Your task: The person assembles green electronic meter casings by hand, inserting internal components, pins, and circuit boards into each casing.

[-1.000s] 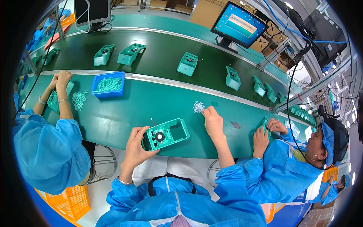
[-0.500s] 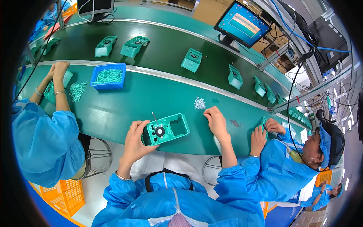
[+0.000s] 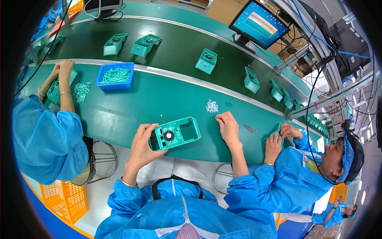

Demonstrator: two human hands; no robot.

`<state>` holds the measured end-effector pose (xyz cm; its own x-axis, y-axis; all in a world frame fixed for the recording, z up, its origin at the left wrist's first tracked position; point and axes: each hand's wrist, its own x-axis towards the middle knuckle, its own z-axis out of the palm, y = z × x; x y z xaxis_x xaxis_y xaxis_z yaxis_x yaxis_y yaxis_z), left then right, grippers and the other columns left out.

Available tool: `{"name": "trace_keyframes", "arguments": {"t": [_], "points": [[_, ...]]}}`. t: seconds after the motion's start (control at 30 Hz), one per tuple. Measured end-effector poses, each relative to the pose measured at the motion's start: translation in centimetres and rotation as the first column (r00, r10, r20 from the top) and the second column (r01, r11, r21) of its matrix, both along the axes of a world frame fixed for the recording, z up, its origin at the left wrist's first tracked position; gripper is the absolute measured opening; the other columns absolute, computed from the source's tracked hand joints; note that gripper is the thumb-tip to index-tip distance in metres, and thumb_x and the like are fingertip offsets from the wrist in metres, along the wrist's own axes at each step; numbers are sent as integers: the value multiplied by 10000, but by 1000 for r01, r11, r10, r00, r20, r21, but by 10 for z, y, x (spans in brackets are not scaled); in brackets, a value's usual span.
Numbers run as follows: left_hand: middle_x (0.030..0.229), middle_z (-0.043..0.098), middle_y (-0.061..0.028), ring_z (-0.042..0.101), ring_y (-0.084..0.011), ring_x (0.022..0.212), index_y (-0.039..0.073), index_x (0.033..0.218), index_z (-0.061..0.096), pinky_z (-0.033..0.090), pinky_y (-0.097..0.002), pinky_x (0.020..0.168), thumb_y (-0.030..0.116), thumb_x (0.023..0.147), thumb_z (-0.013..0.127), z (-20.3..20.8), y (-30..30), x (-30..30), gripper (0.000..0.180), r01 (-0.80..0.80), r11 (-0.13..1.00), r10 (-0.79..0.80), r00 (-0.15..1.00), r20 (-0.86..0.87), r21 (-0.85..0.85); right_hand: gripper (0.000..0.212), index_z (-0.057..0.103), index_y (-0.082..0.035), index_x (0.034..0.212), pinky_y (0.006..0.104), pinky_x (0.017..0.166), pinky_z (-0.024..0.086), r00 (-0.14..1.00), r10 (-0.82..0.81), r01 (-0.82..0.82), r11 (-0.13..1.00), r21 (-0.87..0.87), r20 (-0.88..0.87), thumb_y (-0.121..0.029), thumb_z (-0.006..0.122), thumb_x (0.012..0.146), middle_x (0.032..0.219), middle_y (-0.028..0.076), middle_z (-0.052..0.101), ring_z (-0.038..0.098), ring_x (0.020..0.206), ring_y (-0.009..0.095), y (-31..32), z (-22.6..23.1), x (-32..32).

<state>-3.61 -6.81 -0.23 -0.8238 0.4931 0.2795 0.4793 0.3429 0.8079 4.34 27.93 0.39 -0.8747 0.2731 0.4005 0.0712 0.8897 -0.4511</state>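
In my left hand (image 3: 141, 150) is the left end of an open green plastic housing (image 3: 186, 141), gripped with the thumb at the near edge and the fingers at the far edge. Inside the housing sits a round black disc with a white centre (image 3: 169, 136), like a small speaker. A thin wire (image 3: 163, 120) sticks up beside it past the far rim. My right hand (image 3: 229, 129) is apart from the housing, with thumb and forefinger pinched together. Whatever is between those fingertips is too small to make out. Just beyond them lies a pile of small white parts (image 3: 212, 106).
A blue bin (image 3: 115, 85) of green strips and a loose green heap (image 3: 82, 92) lie to the left. More green housings (image 3: 206, 61) rest on the dark belt beyond the metal rail. Co-workers sit close on both sides. A monitor (image 3: 258, 24) stands at the far right.
The whole view has shifted slightly. My left hand still grips the housing, and my right hand stays pinched near the white parts with little movement.
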Motion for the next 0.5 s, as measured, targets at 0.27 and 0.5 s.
{"name": "trace_keyframes", "arguments": {"t": [0.27, 0.5], "points": [[1234, 569, -118, 610, -285, 1049, 59, 1371, 604, 544, -375, 870, 143, 592, 938, 1, -4, 0, 852, 3, 999, -3, 1000, 0, -33, 34, 693, -54, 959, 429, 724, 558, 1000, 29, -29, 998, 48, -3, -48, 698, 925, 977, 107, 664, 689, 871, 347, -2, -2, -1], [1268, 568, -114, 612, -281, 1069, 76, 1398, 595, 552, -376, 898, 162, 601, 941, -3, -2, -2, 873, 24, 999, -25, 1000, -17, -36, 38, 647, -64, 948, 461, 670, 546, 996, 81, -86, 976, 199, 31, -57, 681, 933, 953, 106, 637, 681, 824, 353, 4, 2, -2]]}}
